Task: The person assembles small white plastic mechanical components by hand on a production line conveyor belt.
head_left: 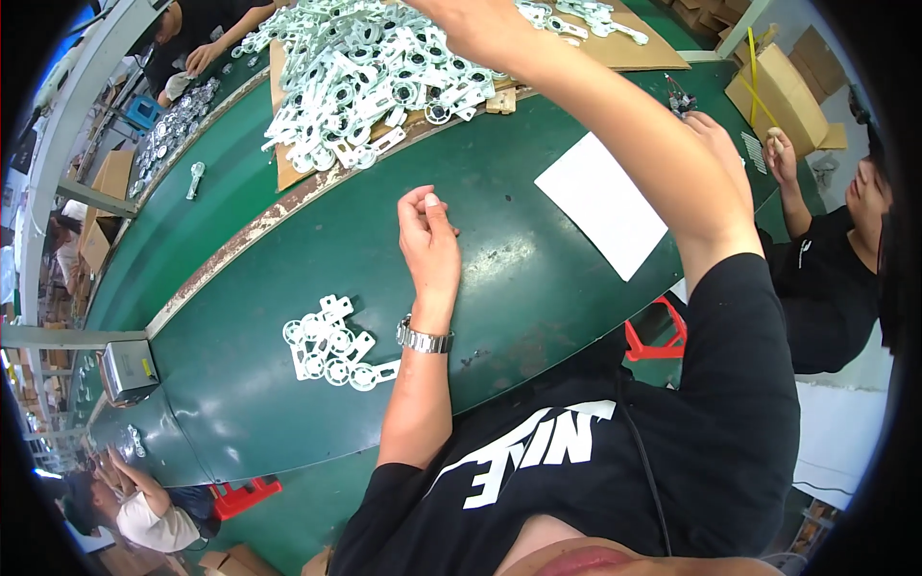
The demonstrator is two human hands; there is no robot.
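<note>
My left hand (pixel 427 228) is held above the green work surface (pixel 509 298), fingers curled in and thumb over them; whatever may be inside is hidden. A metal watch (pixel 424 336) circles that wrist. To its left, several pale green plastic parts (pixel 331 346) with round rings and short handles lie in a small group. My right arm stretches across to the far side, where my right hand (pixel 466 27) is over a large heap of the same kind of parts (pixel 375 82). The top edge cuts off its fingers, so its grip cannot be seen.
The heap rests on a cardboard sheet (pixel 653 48). A white paper sheet (pixel 600 206) lies under my right arm. A worn raised rail (pixel 240 235) crosses the surface. A metal box (pixel 128 372) stands at the left. Co-workers sit right (pixel 826 259), far left and lower left.
</note>
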